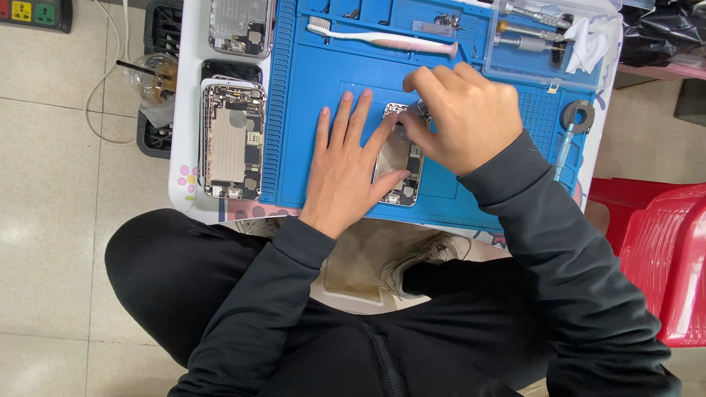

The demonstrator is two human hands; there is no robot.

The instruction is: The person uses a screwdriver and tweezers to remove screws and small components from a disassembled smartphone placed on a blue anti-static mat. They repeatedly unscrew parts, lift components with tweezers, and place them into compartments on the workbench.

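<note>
An opened phone housing [399, 160] lies on the blue repair mat [310, 110]. My left hand [347, 168] rests flat on the mat with fingers spread, its index finger and thumb bracing the housing's left side and lower edge. My right hand [462, 114] is curled over the housing's top end, its fingertips pinched together there. Whatever small tool or part it holds is hidden by the fingers.
Two more opened phone housings [230, 141] [240, 5] lie left of the mat. A white toothbrush [380, 37] lies at the mat's top, with screwdrivers in a clear tray [529, 35]. An iced drink cup [155, 79], a power strip [19, 6] and a red plastic chair [689, 245] surround the small table.
</note>
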